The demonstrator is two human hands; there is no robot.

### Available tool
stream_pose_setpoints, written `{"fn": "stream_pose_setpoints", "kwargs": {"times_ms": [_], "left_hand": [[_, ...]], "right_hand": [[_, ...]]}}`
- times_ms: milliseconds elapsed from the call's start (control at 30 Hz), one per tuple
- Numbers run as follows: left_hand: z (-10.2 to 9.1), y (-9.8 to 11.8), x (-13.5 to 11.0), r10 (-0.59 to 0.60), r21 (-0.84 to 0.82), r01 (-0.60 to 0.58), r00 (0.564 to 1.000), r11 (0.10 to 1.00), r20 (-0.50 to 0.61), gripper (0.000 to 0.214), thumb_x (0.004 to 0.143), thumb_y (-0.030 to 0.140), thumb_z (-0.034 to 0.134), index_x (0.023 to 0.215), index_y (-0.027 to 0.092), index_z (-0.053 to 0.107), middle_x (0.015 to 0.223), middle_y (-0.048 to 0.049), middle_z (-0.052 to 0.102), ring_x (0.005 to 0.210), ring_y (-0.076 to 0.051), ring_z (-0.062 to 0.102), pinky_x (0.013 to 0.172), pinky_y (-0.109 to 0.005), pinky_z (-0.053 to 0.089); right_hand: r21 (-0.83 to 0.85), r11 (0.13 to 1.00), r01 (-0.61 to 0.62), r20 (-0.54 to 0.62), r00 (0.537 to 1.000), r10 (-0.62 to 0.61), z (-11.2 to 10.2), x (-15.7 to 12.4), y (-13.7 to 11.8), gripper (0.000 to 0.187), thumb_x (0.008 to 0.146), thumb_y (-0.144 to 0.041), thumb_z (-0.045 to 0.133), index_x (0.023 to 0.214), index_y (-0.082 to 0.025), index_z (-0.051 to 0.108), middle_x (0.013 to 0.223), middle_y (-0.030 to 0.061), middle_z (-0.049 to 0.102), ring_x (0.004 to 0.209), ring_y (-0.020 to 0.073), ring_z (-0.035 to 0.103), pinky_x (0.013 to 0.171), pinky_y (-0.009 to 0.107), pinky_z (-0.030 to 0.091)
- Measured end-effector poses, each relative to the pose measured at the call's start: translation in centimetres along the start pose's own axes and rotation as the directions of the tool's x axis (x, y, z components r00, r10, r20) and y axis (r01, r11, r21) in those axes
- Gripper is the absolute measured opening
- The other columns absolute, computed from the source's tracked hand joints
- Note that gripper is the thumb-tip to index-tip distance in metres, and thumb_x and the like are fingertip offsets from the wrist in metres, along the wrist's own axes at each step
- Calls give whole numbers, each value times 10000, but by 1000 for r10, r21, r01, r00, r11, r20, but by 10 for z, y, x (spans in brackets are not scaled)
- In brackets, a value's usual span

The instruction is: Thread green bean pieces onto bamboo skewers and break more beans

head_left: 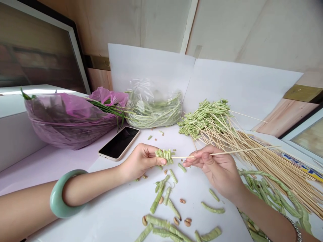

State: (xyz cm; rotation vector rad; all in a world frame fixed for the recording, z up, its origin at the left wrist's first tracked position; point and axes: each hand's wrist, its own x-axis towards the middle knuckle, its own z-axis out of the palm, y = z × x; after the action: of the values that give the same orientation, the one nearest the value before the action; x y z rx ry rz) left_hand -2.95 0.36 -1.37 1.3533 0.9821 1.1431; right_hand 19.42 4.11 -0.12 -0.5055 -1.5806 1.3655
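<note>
My left hand (146,159) pinches a short row of green bean pieces (165,155) threaded side by side on one end of a bamboo skewer (181,157). The skewer runs roughly level to the right, and my right hand (214,166) holds its shaft between thumb and fingers. Its far end sticks out past that hand. Below both hands, cut bean pieces (158,198) and several brown beans (182,201) lie scattered on the white table surface (108,201).
Finished bean skewers (207,116) are heaped at the back right, beside many bare skewers (272,164). Long beans (275,195) lie at the right. A phone (119,143), a purple bag (73,124) of greens and a clear bag (155,107) of long beans stand at the back left.
</note>
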Motion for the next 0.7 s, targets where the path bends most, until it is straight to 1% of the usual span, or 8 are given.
{"fn": "stream_pose_setpoints", "kwargs": {"times_ms": [100,267,367,433,500,567,633,700], "left_hand": [[0,-2,1,6,-17,-6,1000,1000,-3,345,644,436,834,683,106,742,656,-50,704,595,-141,578,620,-263,482],[1,-1,1,2,-33,-1,1000,999,14,325,652,409,835,687,102,734,646,-47,698,604,-141,583,625,-258,474],[6,3,-2,-9,-35,11,998,999,65,278,675,362,826,677,101,729,629,-38,690,590,-129,577,613,-245,465],[8,6,-3,-6,-46,9,998,999,66,271,691,357,814,679,100,727,653,-46,700,626,-137,599,639,-246,472],[8,8,-3,-5,-64,8,999,998,39,281,682,358,818,662,96,719,676,-61,709,659,-148,618,661,-249,480],[5,8,0,-16,-83,17,1000,996,9,290,654,349,838,642,92,706,641,-56,693,618,-138,606,624,-239,475],[0,6,3,-23,-106,20,999,994,-28,295,657,348,838,630,99,681,587,-27,657,546,-108,565,558,-217,449],[-3,3,6,-20,-140,9,997,990,-80,297,697,366,807,646,114,658,569,-1,628,513,-89,534,524,-202,431]], "right_hand": [[-4,1000,-18,37,999,18,-3,0,0,194,854,-412,708,822,-221,719,798,52,770,743,234,747,747,393,621],[2,999,-54,40,998,54,-6,2,0,198,845,-407,719,821,-211,722,803,57,772,748,234,749,750,374,616],[-1,996,-94,13,996,94,-9,9,-5,225,819,-415,739,783,-194,726,710,62,756,648,220,737,662,343,615],[-9,995,-100,-25,995,100,-15,16,-12,248,782,-433,767,793,-188,732,672,57,740,562,188,705,576,301,593],[-20,997,-73,-91,993,71,-26,24,-20,262,746,-447,792,838,-209,733,680,24,724,519,132,656,522,242,555],[-43,999,-17,-177,984,10,-42,32,-28,261,705,-438,823,855,-251,721,676,-32,688,522,84,608,501,185,519],[-100,994,40,-250,966,-64,-61,39,-34,270,654,-430,853,798,-258,704,667,-58,652,541,64,586,496,155,495],[-196,979,60,-279,953,-115,-79,42,-39,292,627,-436,861,726,-229,680,638,-56,633,488,61,549,466,174,483]]}}
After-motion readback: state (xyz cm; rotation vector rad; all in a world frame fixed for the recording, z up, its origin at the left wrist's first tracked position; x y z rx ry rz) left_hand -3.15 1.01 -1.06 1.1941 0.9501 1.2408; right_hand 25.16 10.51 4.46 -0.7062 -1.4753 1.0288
